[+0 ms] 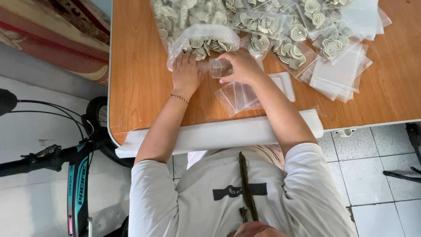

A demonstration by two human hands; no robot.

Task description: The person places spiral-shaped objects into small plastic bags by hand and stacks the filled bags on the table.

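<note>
Wooden table (140, 83), frame centre: left hand (185, 74) reaching fingers-spread into bulk bag (193, 26) of spiral snacks, right hand (242, 66) pinching small clear pouch (219, 68) open; filling step, next needing scooped pieces.

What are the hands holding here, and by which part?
Right hand pinches a small clear bag at its side. Left hand reaches into the big bag's mouth; grip hidden.

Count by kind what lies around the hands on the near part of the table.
Large clear plastic bag of green-and-white spiral pieces: 1
Small clear plastic pouch held in the right hand: 1
Loose pile of flat clear plastic pouches: 1
Long white strip on the table edge: 1
Total: 4
</note>
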